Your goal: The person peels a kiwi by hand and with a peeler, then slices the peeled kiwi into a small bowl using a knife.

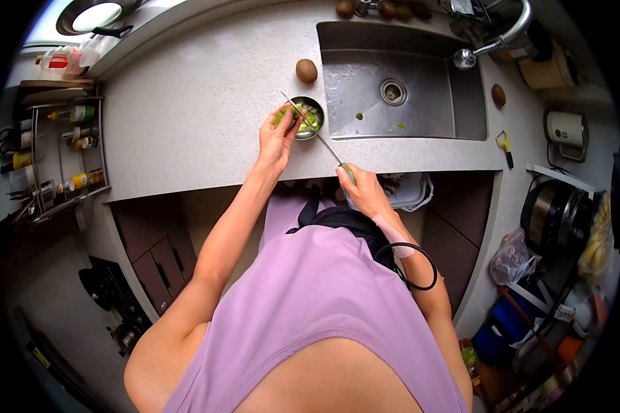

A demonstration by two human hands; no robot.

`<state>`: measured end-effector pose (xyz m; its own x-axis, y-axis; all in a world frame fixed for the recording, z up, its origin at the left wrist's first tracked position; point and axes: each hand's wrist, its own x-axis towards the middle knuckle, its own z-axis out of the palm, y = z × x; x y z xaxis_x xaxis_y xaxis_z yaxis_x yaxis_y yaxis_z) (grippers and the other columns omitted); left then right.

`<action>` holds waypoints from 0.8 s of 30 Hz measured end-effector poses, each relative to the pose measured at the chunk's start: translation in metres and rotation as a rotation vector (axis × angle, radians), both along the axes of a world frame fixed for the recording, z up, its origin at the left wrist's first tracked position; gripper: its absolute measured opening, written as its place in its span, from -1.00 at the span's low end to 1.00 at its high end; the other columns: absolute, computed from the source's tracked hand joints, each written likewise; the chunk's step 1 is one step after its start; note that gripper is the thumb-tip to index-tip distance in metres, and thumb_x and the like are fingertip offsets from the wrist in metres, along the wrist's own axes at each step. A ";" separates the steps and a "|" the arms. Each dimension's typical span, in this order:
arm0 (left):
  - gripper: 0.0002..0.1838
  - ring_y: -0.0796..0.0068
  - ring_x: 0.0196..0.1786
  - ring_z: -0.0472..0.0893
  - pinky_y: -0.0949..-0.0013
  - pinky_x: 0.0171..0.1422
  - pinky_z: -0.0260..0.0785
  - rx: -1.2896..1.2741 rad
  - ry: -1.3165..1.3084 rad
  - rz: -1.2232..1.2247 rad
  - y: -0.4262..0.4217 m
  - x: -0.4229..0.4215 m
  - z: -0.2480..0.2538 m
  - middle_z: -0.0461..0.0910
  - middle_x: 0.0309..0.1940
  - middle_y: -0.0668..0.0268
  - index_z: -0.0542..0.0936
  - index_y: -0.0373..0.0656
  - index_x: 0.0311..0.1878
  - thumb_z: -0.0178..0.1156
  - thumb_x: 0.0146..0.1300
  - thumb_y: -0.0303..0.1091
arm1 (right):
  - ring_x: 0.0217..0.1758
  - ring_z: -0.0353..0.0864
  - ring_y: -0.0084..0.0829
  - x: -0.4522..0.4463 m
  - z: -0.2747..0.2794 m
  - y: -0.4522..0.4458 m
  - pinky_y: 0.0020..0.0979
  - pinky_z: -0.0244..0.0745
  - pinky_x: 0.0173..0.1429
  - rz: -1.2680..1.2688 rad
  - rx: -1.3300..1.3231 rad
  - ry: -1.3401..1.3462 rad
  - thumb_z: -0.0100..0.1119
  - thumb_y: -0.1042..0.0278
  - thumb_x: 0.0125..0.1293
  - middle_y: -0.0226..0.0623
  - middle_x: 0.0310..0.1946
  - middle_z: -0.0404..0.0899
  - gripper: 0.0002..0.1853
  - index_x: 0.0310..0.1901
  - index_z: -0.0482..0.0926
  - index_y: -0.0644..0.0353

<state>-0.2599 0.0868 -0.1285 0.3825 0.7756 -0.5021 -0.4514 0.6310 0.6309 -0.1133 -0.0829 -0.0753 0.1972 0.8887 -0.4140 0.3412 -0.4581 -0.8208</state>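
My left hand [275, 143] is closed around a piece of peeled green kiwi [280, 118] at the left rim of a small metal bowl [322, 122]. Cut green kiwi pieces [310, 124] lie inside that bowl. In my right hand [366, 191] is a knife [329, 149] with a green handle, gripped near the counter's front edge. Its long blade slants up and left across the bowl, with the tip beyond my left fingertips. Whether the blade touches the kiwi piece cannot be made out. A whole brown kiwi [306, 71] rests on the counter behind the bowl.
Right of the bowl is a steel sink [351, 72] with green scraps and a faucet [465, 59]. More kiwis [387, 10] sit behind it. One kiwi [498, 95] and a yellow peeler [505, 144] lie to its right. A bottle rack [69, 151] stands at the left.
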 end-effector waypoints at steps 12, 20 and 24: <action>-0.65 0.22 0.18 0.57 0.39 0.29 0.49 0.042 0.022 0.036 -0.006 0.001 -0.004 0.53 0.08 0.04 0.35 -0.39 0.18 0.11 0.41 -0.46 | -0.35 0.48 0.23 -0.006 -0.003 -0.002 -0.05 0.37 -0.30 0.003 -0.004 -0.024 0.02 0.05 0.43 0.18 -0.50 0.50 -0.57 -0.33 0.47 0.36; -0.64 0.28 0.17 0.58 0.39 0.31 0.47 0.109 0.070 -0.018 -0.010 0.000 -0.004 0.55 0.08 0.08 0.35 -0.39 0.20 0.10 0.41 -0.47 | -0.33 0.50 0.24 -0.008 -0.009 -0.003 0.00 0.37 -0.29 0.025 -0.021 -0.082 0.00 0.01 0.43 0.20 -0.50 0.50 -0.56 -0.33 0.47 0.34; -0.62 0.32 0.12 0.60 0.40 0.26 0.49 0.096 0.046 -0.031 -0.012 -0.001 -0.005 0.56 0.04 0.08 0.34 -0.41 0.20 0.13 0.39 -0.48 | -0.31 0.52 0.24 -0.009 -0.013 -0.001 0.01 0.38 -0.27 0.022 -0.034 -0.126 0.00 -0.01 0.42 0.21 -0.49 0.52 -0.55 -0.31 0.48 0.33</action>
